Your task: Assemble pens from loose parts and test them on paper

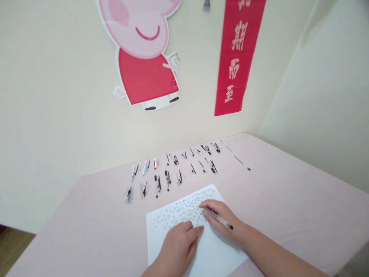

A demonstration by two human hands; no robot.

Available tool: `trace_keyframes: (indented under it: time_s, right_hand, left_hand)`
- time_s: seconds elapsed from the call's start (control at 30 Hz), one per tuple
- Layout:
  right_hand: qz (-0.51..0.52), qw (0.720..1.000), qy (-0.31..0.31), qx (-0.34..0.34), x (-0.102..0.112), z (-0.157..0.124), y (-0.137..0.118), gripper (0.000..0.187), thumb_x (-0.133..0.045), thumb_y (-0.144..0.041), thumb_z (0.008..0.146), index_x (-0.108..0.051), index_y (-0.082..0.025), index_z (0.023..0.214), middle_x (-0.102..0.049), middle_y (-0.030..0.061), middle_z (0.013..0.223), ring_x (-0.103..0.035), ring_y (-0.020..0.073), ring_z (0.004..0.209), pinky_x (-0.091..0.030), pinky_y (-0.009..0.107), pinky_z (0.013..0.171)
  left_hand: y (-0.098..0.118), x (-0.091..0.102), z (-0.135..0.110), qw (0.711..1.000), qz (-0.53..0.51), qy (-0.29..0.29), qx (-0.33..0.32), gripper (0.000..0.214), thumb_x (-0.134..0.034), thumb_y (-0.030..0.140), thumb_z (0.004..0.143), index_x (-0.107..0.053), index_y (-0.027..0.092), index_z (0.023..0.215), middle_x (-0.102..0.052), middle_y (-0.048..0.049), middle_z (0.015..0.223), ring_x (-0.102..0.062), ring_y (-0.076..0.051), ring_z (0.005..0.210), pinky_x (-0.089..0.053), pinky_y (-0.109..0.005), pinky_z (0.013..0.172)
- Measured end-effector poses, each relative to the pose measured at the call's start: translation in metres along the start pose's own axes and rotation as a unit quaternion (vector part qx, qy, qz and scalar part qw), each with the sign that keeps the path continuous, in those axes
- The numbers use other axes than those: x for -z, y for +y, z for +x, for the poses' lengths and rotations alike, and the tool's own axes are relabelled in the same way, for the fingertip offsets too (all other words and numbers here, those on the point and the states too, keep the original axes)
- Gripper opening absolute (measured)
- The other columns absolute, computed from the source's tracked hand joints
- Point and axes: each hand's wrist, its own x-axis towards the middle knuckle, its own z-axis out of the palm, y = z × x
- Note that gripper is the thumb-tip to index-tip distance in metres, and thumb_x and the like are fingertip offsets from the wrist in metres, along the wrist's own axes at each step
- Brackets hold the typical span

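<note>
The left hand (pixel 180 242) rests on the handwritten sheet (pixel 210 256) on the pink bench (pixel 291 215), its fingers relaxed, grasping nothing visible. Just beyond it to the right, the right hand (pixel 221 214) pinches a clear-barrelled pen (pixel 218 218) over the sheet, its long axis slanting from the fingertips down rightward to its black end.

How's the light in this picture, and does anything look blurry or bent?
Head view: soft, even light, without strong glare on the white paper sheet; head view: a faint, soft-edged shadow beneath the bare right hand; head view: small dark handwriting too blurred to read; head view: the red paper banner leans, perhaps from wide-angle distortion or head tilt.
</note>
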Motion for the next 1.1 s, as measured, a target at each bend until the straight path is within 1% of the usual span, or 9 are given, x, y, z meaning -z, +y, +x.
trace_keyframes:
  time_s: [0.07,0.13,0.3,0.43,0.53,0.67,0.8,0.97,1.1]
  right_hand:
    - [0.016,1.000,-0.008,-0.007,-0.001,0.001,-0.002,0.027,-0.047,-0.016,0.080,-0.061,-0.017,0.102,-0.066,0.0052,0.085,-0.060,0.0151,0.073,-0.046,0.026,0.065]
    - [0.010,1.000,-0.007,-0.013,-0.002,0.004,-0.007,0.031,-0.045,-0.016,0.081,-0.061,-0.017,0.107,-0.068,0.0069,0.090,-0.061,0.0158,0.075,-0.047,0.027,0.066]
    - [-0.073,0.997,-0.004,0.018,0.001,0.021,-0.027,0.040,-0.044,-0.012,0.078,-0.060,-0.020,0.114,-0.066,0.0081,0.104,-0.061,0.0182,0.085,-0.048,0.030,0.075]
    - [-0.108,0.993,-0.017,0.037,-0.004,0.037,-0.039,0.044,-0.043,-0.012,0.078,-0.057,-0.019,0.119,-0.065,0.0085,0.108,-0.062,0.0176,0.085,-0.047,0.030,0.078]
    - [-0.111,0.992,-0.014,0.061,-0.011,0.045,-0.042,0.044,-0.043,-0.013,0.079,-0.056,-0.018,0.120,-0.064,0.0087,0.110,-0.061,0.0177,0.087,-0.047,0.029,0.080]
    - [-0.100,0.991,-0.008,0.084,-0.021,0.047,-0.038,0.043,-0.041,-0.014,0.082,-0.054,-0.019,0.122,-0.064,0.0087,0.110,-0.061,0.0182,0.090,-0.047,0.030,0.080]
    - [-0.098,0.989,-0.010,0.109,-0.024,0.045,-0.032,0.042,-0.040,-0.015,0.083,-0.052,-0.019,0.123,-0.065,0.0086,0.107,-0.061,0.0179,0.089,-0.047,0.031,0.080]
    - [-0.096,0.985,-0.013,0.144,-0.025,0.041,-0.030,0.044,-0.041,-0.012,0.082,-0.050,-0.020,0.124,-0.066,0.0073,0.101,-0.061,0.0170,0.087,-0.047,0.030,0.079]
    - [-0.092,0.979,-0.001,0.184,-0.022,0.040,-0.027,0.052,-0.041,-0.011,0.082,-0.038,-0.022,0.133,-0.065,0.0067,0.104,-0.062,0.0158,0.088,-0.048,0.029,0.079]
  left_hand:
    - [-0.006,-0.002,0.001,0.997,-0.066,0.037,0.016,0.031,-0.039,0.020,0.086,-0.060,0.026,0.109,-0.062,-0.0047,0.084,-0.058,-0.018,0.078,-0.045,-0.030,0.071]
    - [-0.012,-0.004,0.003,0.983,-0.163,0.082,0.036,0.030,-0.036,0.029,0.089,-0.061,0.024,0.105,-0.064,-0.0045,0.084,-0.058,-0.016,0.076,-0.046,-0.029,0.073]
    - [-0.024,-0.008,0.010,0.898,-0.396,0.152,0.118,0.044,-0.033,0.049,0.087,-0.058,0.017,0.103,-0.065,-0.0059,0.083,-0.048,-0.009,0.047,-0.042,-0.022,0.046]
    - [-0.026,-0.007,0.013,0.836,-0.487,0.190,0.164,0.051,-0.045,0.060,0.078,-0.056,0.017,0.102,-0.062,-0.0053,0.082,-0.044,-0.006,0.042,-0.033,-0.019,0.037]
    - [-0.029,-0.006,0.014,0.802,-0.529,0.199,0.192,0.051,-0.053,0.061,0.072,-0.055,0.018,0.101,-0.056,0.0013,0.068,-0.039,-0.005,0.038,-0.028,-0.018,0.035]
    - [-0.035,-0.009,0.018,0.778,-0.575,0.185,0.173,0.049,-0.061,0.059,0.066,-0.053,0.018,0.091,-0.042,0.0092,0.050,-0.029,-0.003,0.035,-0.020,-0.016,0.036]
    - [-0.039,-0.011,0.020,0.753,-0.608,0.183,0.175,0.047,-0.068,0.055,0.061,-0.052,0.018,0.085,-0.044,0.0088,0.049,-0.027,-0.002,0.035,-0.016,-0.016,0.037]
    - [-0.037,-0.007,0.019,0.755,-0.610,0.165,0.175,0.045,-0.070,0.052,0.061,-0.052,0.019,0.085,-0.054,0.0050,0.054,-0.028,-0.002,0.035,-0.017,-0.016,0.036]
    - [-0.041,0.000,0.018,0.763,-0.583,0.203,0.192,0.045,-0.070,0.051,0.061,-0.054,0.019,0.087,-0.052,0.0059,0.057,-0.033,-0.003,0.038,-0.020,-0.016,0.036]
